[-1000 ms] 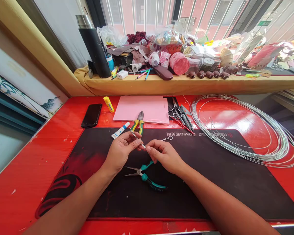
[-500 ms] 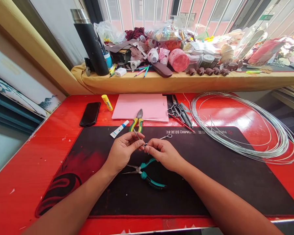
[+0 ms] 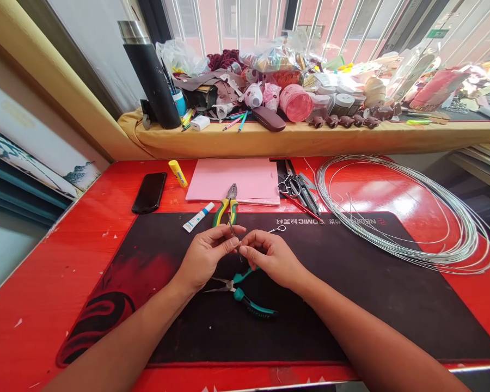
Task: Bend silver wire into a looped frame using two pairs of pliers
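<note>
My left hand [image 3: 204,255] pinches a thin piece of metal wire [image 3: 231,224], which stands up steeply between thumb and fingers. My right hand [image 3: 274,258] meets it at the fingertips, thumb and forefinger closed on the wire's lower part. A wire end bent into a small loop [image 3: 281,228] shows behind my right hand; whether it joins the held wire, I cannot tell. Below my hands, teal-handled long-nose pliers [image 3: 231,285] lie spread on the dark mat [image 3: 310,321]. Beyond them, yellow-green combination pliers [image 3: 232,191] rest at the mat's far edge.
A large coil of wire [image 3: 469,239] lies at the right. Pink paper [image 3: 234,177], scissors [image 3: 289,182], a black cutter knife [image 3: 308,193], a glue stick [image 3: 177,173], a small white tube [image 3: 198,216] and a phone [image 3: 149,193] are around. A crowded sill [image 3: 237,137] runs behind.
The wire in my left hand has swung from a slant to nearly upright. My right fingertips stay close to the left ones. The pliers have not moved.
</note>
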A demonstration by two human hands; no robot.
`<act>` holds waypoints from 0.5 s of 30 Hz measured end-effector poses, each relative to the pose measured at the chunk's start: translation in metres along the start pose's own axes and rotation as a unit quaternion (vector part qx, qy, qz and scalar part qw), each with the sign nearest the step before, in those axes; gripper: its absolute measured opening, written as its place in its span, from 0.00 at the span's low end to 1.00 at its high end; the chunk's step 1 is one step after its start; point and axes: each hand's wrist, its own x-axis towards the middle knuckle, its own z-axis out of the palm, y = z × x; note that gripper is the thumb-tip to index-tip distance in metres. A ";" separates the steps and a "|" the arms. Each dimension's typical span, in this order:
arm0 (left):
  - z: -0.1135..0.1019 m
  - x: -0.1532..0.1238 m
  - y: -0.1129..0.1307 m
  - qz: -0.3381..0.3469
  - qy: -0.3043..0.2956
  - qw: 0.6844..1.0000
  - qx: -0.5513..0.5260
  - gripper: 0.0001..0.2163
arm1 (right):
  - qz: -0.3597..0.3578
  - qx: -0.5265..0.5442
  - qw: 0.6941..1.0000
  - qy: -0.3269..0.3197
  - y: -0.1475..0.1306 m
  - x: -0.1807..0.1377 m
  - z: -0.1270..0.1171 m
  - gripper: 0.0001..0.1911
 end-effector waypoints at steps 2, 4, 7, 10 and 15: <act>0.001 0.000 -0.002 -0.003 0.002 1.000 -0.014 0.11 | 0.001 0.005 1.000 0.002 0.000 0.000 0.001 0.15; 0.001 0.000 -0.003 -0.006 0.005 0.999 -0.032 0.11 | 0.001 0.004 1.000 0.001 0.001 0.000 0.001 0.14; 0.003 0.000 -0.004 -0.011 0.011 0.999 -0.046 0.10 | 0.000 0.000 1.000 0.003 0.002 -0.001 0.001 0.13; 0.006 0.000 -0.005 -0.013 0.005 0.999 -0.046 0.11 | -0.007 -0.007 1.000 0.001 0.005 0.000 0.001 0.14; 0.007 0.001 -0.007 -0.032 -0.013 0.998 -0.054 0.14 | -0.009 -0.006 1.000 -0.008 0.006 0.000 0.002 0.15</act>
